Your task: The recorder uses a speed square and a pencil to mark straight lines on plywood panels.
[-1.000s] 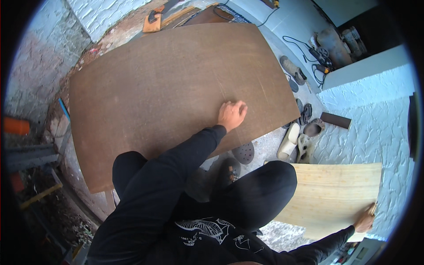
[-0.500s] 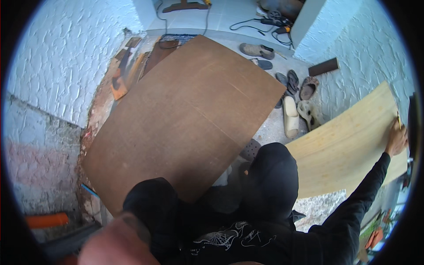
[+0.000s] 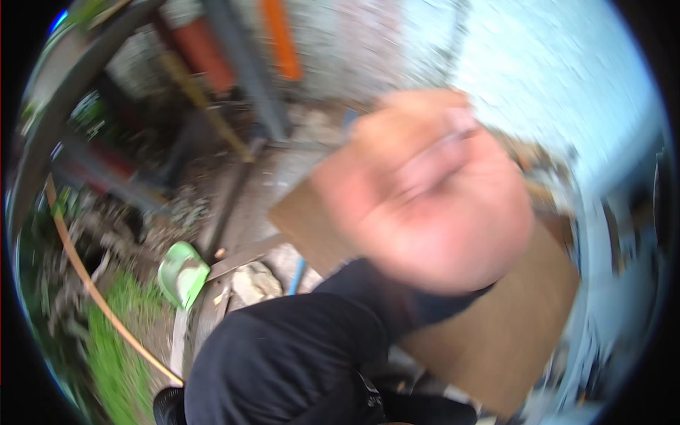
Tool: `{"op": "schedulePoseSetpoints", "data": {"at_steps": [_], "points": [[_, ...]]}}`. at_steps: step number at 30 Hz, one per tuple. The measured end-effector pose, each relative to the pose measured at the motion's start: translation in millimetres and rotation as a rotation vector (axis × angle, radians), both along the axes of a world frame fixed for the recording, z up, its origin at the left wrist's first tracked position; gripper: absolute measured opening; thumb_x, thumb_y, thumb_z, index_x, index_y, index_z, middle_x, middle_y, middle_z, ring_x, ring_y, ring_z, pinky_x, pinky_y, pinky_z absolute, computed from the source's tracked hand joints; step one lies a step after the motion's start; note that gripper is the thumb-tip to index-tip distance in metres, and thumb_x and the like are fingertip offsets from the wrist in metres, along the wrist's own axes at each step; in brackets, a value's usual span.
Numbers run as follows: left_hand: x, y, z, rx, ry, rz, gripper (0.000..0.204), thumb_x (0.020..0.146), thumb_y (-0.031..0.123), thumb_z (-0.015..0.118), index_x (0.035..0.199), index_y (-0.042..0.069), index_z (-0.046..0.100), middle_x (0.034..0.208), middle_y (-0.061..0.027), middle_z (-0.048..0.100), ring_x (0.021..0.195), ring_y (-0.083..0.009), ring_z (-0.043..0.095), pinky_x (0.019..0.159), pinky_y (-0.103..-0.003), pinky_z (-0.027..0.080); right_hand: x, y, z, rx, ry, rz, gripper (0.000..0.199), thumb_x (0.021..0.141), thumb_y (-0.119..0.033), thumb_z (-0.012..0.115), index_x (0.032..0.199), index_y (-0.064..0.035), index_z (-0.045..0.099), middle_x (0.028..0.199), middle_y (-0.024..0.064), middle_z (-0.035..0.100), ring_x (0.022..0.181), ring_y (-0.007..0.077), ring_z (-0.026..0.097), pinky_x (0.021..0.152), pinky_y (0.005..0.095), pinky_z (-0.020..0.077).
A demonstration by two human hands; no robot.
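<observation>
My left hand (image 3: 432, 191) is raised close in front of me, large and smeared by motion. Its fingers are curled in with the thumb against them; whatever lies inside, if anything, is hidden. Behind and below it lies a large brown board (image 3: 524, 319), partly covered by the hand, the dark sleeve and my leg. My bent knee in black trousers (image 3: 283, 354) fills the lower middle. The right hand is out of the picture, and so is the pale wooden sheet.
A light green dustpan-like scoop (image 3: 183, 275) and a pale stone (image 3: 256, 283) lie left of the board, near a thin blue object (image 3: 297, 275). Grey post (image 3: 248, 71) and orange pipe (image 3: 281, 39) stand by the wall (image 3: 567, 64). Grass (image 3: 117, 347) borders a curved orange strip (image 3: 95, 287).
The view has swung left, toward the grass and posts. My left hand has gone from the lower left to the middle; the right hand, with its pencil on the pale sheet, has left the picture.
</observation>
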State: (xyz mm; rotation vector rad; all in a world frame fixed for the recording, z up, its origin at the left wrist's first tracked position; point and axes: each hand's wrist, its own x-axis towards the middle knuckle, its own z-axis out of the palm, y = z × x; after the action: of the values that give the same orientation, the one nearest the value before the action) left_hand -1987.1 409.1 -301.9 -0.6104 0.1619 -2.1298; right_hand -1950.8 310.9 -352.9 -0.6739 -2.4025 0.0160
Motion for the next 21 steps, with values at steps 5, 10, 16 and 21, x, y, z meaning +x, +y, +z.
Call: {"op": "schedulePoseSetpoints", "data": {"at_steps": [5,10,16,21], "points": [[-1,5,12,0.034,-0.207,-0.349,0.031,0.106,0.022,0.042,0.077,0.012,0.042,0.080,-0.0010,0.042,0.076,-0.0136,0.037,0.076,-0.030,0.034,-73,102,29,1.122,0.277,0.592,0.028,0.104,-0.030,0.036,0.100,-0.0070,0.052,0.093,0.0091,0.056,0.091,0.0206,0.051,0.087,0.0424,0.0403],[-14,18,-15,-0.294,-0.205,-0.079,0.027,0.105,0.019,0.045,0.080,0.008,0.045,0.077,-0.0006,0.041,0.073,-0.0132,0.036,0.074,-0.029,0.032,5,168,-82,0.959,0.320,0.456,0.032,0.105,-0.026,0.047,0.109,-0.0022,0.068,0.102,0.0147,0.069,0.100,0.0247,0.061,0.092,0.0474,0.0492],[-18,26,-112,-1.673,-0.092,0.482,0.019,0.078,0.021,0.077,0.073,0.012,0.061,0.072,-0.0041,0.059,0.074,-0.0285,0.057,0.070,-0.040,0.040,336,257,-194,-0.251,0.121,0.112,0.023,0.098,-0.016,0.066,0.105,0.0054,0.070,0.103,0.0245,0.070,0.102,0.0360,0.067,0.092,0.0438,0.0520],[-14,-11,-226,-2.759,0.031,-0.052,0.036,0.085,0.030,0.077,0.112,0.008,0.070,0.102,-0.0170,0.071,0.107,-0.0393,0.065,0.100,-0.049,0.043,333,203,-165,-0.391,0.018,-0.218,0.044,0.099,-0.031,0.056,0.121,0.0062,0.062,0.120,0.0266,0.061,0.108,0.0434,0.060,0.095,0.0488,0.0469]]}}
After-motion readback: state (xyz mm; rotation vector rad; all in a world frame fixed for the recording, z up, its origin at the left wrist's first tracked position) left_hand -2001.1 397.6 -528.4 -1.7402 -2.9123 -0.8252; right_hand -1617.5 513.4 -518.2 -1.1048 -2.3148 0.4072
